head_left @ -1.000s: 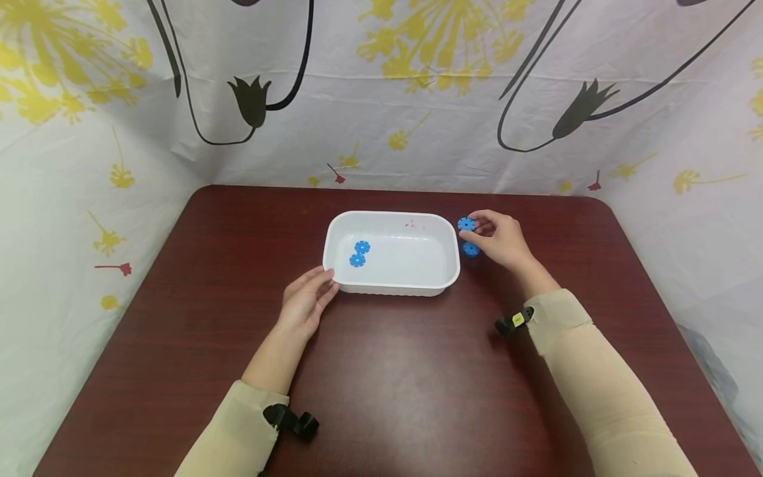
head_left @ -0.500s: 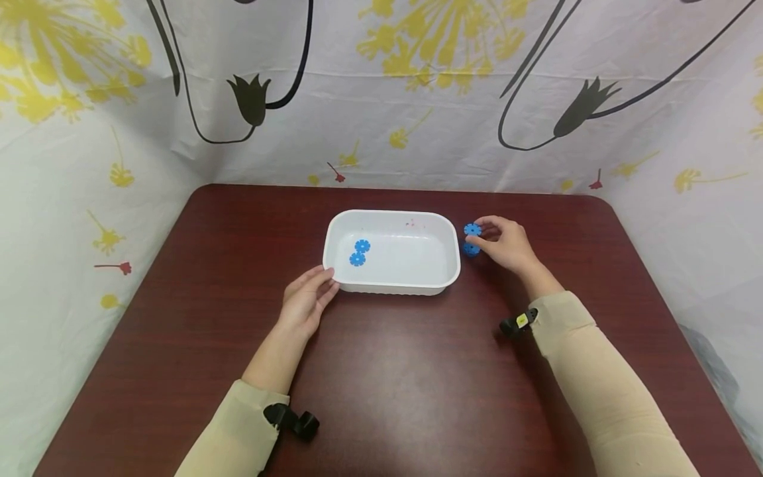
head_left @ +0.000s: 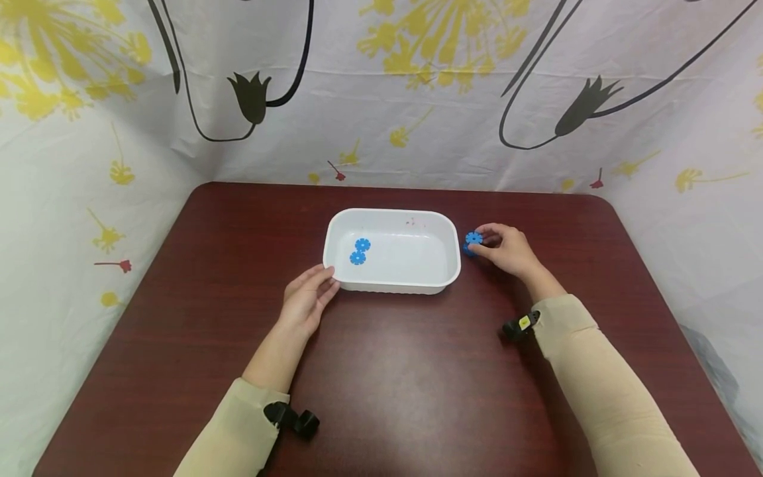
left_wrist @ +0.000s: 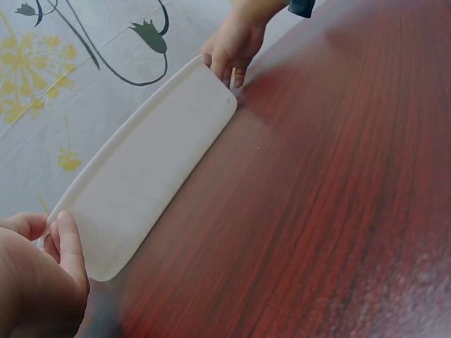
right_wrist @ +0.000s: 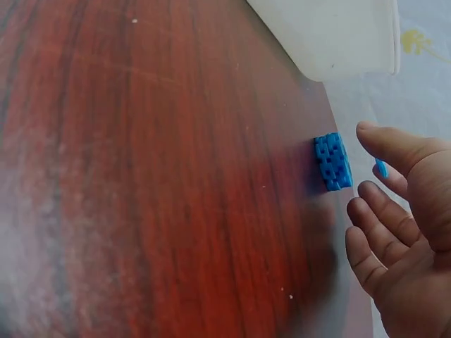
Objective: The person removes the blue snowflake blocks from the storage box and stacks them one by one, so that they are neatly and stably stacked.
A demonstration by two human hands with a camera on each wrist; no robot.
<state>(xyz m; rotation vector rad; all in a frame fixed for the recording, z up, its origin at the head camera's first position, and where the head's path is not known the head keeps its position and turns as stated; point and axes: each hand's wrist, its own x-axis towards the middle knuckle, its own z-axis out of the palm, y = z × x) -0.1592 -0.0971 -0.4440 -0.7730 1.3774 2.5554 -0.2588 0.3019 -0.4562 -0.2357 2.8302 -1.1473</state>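
Observation:
A white plastic tray [head_left: 411,258] stands near the back of the table, with two blue notched discs [head_left: 357,258] lying in its left half. My left hand [head_left: 304,301] grips the tray's near left corner, thumb on the rim and fingers below it. Just off the tray's right end, my right hand [head_left: 510,252] pinches another blue notched disc [head_left: 473,238] between thumb and fingertips. Close under that disc is a short stack of blue discs [right_wrist: 332,162] on the table. In the right wrist view the held disc is mostly hidden behind the fingers.
The dark red wooden table [head_left: 381,371] extends toward me in front of the tray. Behind it and at both sides hangs a white cloth [head_left: 417,159] with yellow and grey flower prints.
My right hand has brought its disc down and slightly right, over the stack, which it now partly covers in the head view. The left hand and tray stay put.

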